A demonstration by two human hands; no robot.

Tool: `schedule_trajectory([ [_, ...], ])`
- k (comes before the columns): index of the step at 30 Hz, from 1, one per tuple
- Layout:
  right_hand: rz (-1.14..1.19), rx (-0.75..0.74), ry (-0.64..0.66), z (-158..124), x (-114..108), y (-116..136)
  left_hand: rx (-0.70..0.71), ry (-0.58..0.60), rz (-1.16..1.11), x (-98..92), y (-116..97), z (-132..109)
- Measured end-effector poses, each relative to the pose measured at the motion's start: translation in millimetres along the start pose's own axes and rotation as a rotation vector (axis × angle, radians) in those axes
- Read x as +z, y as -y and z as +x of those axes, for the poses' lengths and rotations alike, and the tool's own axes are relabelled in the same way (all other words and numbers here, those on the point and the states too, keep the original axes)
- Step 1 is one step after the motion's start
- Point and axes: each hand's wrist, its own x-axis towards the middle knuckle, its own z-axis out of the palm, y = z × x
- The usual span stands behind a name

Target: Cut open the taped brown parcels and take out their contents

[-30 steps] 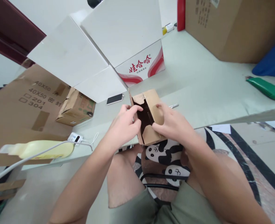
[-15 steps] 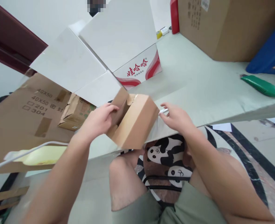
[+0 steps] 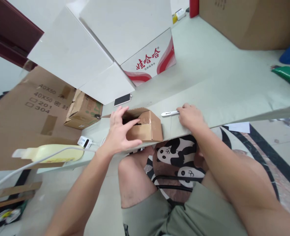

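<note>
At the near edge of the pale green worktop (image 3: 221,85), the left hand (image 3: 121,131) is grasping the small brown cardboard box (image 3: 146,127), thumb on its front wall, fingers (image 3: 119,113) spread over the open top. Just right of it, the right hand (image 3: 190,116) is resting curled on a slim white pen-shaped tool (image 3: 169,113); whether it is actually gripping is hard to tell. Farther back, a dark-screened phone (image 3: 122,99) is lying before a white carton with red lettering (image 3: 147,62).

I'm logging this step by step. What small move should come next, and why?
Probably close the right hand around the white pen-like tool: its fingertips touch the tool's end on the table, while the left hand holds the open small box.
</note>
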Motion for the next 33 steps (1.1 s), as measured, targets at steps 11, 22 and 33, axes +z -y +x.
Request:
schedule_trajectory([
  [11,0.889,-0.062,-0.245,-18,-20,24,-0.068,0.233,-0.001,-3.7,-11,15],
  [22,1.447,-0.358,-0.062,-34,-23,42,-0.187,0.163,-0.020,10.3,-18,24],
  [33,1.539,-0.243,0.063,-37,-16,36,-0.209,0.104,0.014,23.7,-24,22],
])
